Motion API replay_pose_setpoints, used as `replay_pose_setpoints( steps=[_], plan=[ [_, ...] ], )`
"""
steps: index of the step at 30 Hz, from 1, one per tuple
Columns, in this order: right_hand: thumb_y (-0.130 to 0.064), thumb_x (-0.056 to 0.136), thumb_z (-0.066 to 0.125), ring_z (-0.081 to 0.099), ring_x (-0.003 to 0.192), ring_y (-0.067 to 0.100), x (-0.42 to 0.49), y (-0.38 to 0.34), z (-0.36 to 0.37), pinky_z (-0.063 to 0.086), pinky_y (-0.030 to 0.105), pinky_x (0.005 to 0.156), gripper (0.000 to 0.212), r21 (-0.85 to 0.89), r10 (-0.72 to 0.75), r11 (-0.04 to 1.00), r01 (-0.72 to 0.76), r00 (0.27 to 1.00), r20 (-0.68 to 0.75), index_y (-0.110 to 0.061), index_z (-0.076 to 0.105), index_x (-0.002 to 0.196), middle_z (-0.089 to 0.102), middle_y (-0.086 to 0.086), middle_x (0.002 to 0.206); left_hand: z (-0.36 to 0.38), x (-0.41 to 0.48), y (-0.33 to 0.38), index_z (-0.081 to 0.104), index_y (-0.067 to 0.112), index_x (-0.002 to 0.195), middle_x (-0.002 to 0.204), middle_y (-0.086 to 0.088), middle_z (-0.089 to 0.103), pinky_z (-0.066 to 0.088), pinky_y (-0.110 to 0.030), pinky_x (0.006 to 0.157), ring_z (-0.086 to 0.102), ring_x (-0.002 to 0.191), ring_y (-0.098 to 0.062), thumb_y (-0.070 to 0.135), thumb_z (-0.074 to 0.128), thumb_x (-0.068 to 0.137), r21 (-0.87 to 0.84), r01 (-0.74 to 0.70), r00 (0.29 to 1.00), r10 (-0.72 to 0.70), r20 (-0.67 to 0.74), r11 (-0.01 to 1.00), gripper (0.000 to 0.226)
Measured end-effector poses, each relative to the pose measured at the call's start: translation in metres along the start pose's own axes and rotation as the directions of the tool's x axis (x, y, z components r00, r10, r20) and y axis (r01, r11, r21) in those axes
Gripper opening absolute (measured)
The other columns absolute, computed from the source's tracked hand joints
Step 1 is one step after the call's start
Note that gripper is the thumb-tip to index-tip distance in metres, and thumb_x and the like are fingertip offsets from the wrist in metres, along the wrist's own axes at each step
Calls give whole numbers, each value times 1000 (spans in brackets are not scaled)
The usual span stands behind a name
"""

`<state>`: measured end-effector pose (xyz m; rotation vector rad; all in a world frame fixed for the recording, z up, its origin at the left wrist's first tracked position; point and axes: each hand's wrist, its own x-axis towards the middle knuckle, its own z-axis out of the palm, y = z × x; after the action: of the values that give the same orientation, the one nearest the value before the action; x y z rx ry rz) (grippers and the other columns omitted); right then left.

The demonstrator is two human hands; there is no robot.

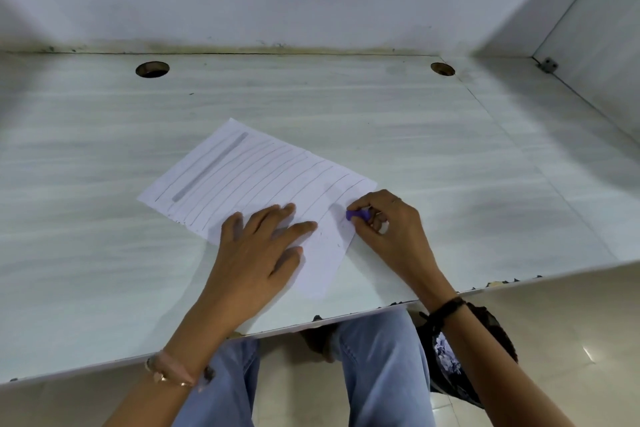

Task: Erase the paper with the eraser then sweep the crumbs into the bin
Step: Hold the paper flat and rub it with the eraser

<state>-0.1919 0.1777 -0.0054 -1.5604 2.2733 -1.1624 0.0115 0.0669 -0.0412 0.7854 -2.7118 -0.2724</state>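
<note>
One paper (pixel 263 180), one eraser (pixel 357 215), two hands (pixel 258 246)

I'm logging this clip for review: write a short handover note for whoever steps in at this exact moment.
Left hand: flat on the paper, pinning it to the desk.
Right hand: fingers pinch the purple eraser at the sheet's right edge.
Done: pencil lines near the eraser look fainter, possibly rubbed.
Left: most lines and a thick grey bar at the far left remain; crumbs are too small to tell, no bin is in view.
</note>
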Motion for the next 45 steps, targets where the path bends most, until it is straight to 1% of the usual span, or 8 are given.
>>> replay_pose_setpoints(
  steps=[6, 11, 21, 25, 29, 33, 37, 45],
  plan=[
    [-3, 78, 69, 52, 69, 11, -4, -7, -2, 42, 14, 63, 14, 4, -24, 1000, 24, 998, 60, -16, 68, 83, 61, -7, 76, -14, 30, 10, 56, 38, 127, 133, 7, 51, 27, -50, 104, 44, 127, -16, 81, 28, 82, -28, 28, 1000, -28, 3, 999, 68],
    [1, 75, 69, 51, 66, 3, 1, -9, -5, 39, 10, 61, 17, 12, 5, 1000, -7, 996, 88, -15, 71, 82, 60, -9, 76, 2, 55, 17, -3, 47, 152, 162, 11, -17, -14, -61, 114, -23, 147, -8, 89, 21, 76, 17, -50, 957, 43, 289, 999, 90],
    [-2, 71, 71, 52, 63, 8, 15, -17, -4, 40, 14, 60, 15, -58, 24, 998, -20, 997, 72, -15, 72, 79, 64, -2, 74, 15, 53, 14, -9, 46, 152, 161, 11, -18, -15, -61, 114, -18, 148, -12, 90, 18, 75, 57, -63, 972, 48, 228, 996, 92],
    [-1, 69, 71, 52, 65, -2, 9, -25, -1, 38, 8, 61, 17, -76, -78, 992, 99, 966, 245, -16, 73, 78, 61, -9, 71, 16, 54, 14, -10, 44, 152, 162, 10, -17, -13, -62, 114, -18, 149, -13, 93, 0, 68, 77, -83, 971, 64, 230, 994, 97],
    [-1, 69, 73, 50, 63, 3, 21, -16, -8, 37, 8, 59, 17, -84, 3, 996, 5, 995, 97, -16, 72, 76, 60, -4, 69, 16, 54, 14, -7, 45, 152, 162, 10, -16, -13, -62, 114, -17, 149, -12, 92, 16, 74, 37, -62, 976, 52, 213, 997, 94],
    [-2, 68, 73, 52, 64, 0, 12, -21, -6, 38, 7, 61, 16, -80, -90, 990, 116, 958, 273, -16, 74, 77, 63, -6, 71, 16, 54, 14, -9, 44, 152, 161, 9, -18, -14, -62, 114, -17, 149, -13, 91, 13, 75, 76, -81, 973, 63, 222, 994, 93],
    [-1, 69, 73, 52, 63, 5, 24, -11, -12, 38, 9, 59, 17, -71, 27, 997, -20, 995, 95, -17, 72, 76, 61, -5, 70, 16, 54, 14, -9, 45, 152, 162, 9, -17, -16, -61, 114, -18, 149, -12, 88, 22, 79, 40, -70, 974, 60, 217, 997, 90],
    [0, 70, 73, 53, 63, 4, 26, -8, -12, 39, 9, 60, 18, -53, 53, 997, -48, 994, 99, -17, 72, 75, 62, -6, 70, 15, 54, 12, -10, 45, 152, 162, 10, -18, -14, -62, 114, -20, 148, -11, 84, 5, 77, 35, -81, 969, 70, 235, 996, 86]
  ],
)
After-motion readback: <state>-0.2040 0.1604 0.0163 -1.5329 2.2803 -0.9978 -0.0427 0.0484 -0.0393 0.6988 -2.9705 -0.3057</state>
